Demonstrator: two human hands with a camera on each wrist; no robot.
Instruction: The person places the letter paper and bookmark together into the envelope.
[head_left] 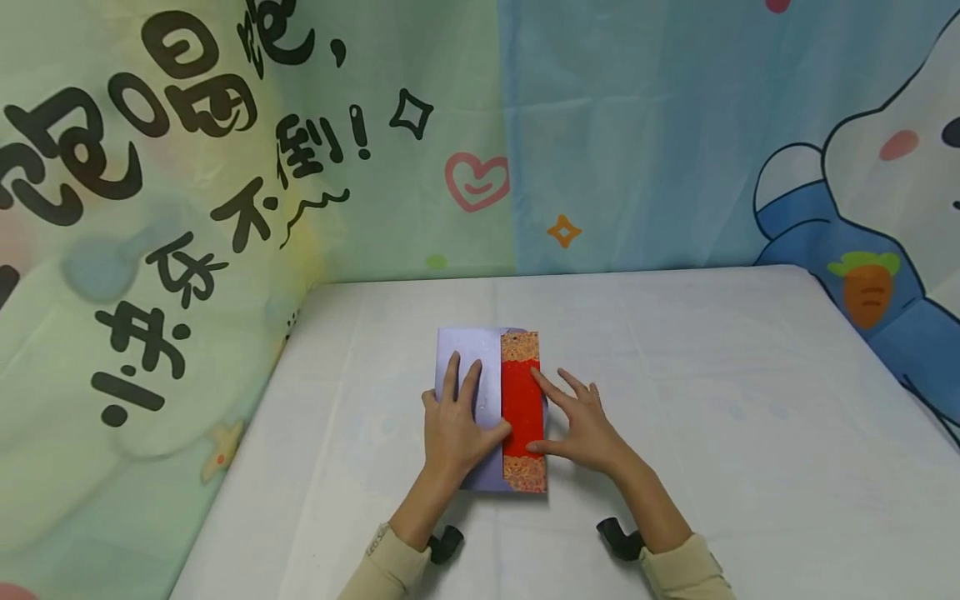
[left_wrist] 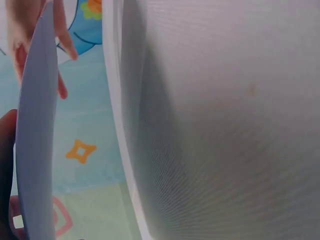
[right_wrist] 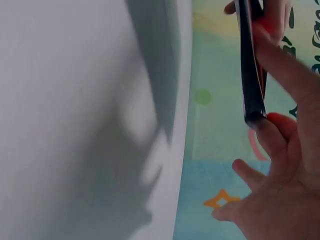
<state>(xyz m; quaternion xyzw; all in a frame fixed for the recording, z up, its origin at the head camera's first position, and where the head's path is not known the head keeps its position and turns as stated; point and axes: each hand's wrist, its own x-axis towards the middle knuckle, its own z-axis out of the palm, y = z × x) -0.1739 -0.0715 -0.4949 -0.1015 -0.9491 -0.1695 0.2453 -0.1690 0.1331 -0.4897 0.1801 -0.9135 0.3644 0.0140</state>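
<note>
A flat, lavender, booklet-like thing [head_left: 468, 342] is in front of the person in the head view, its kind unclear. Along its right side runs a red strip [head_left: 522, 408] with speckled orange-brown ends. The left hand [head_left: 459, 429] rests on the lavender part with straight fingers, its thumb reaching the red strip. At the strip's right edge, the right hand [head_left: 588, 429] touches with forefinger and thumb spread apart, its other fingers extended. The left wrist view shows the lavender thing [left_wrist: 37, 135] edge-on. In the right wrist view, its dark edge [right_wrist: 250, 75] meets the right fingers [right_wrist: 272, 137].
A white cloth covers the table [head_left: 720, 417]. Behind it hangs a printed curtain [head_left: 637, 150] with cartoon shapes, and more printed cloth [head_left: 172, 467] hangs at left. Dark wrist-mounted pieces [head_left: 621, 540] sit by both cuffs. Shadows fall on the white cloth.
</note>
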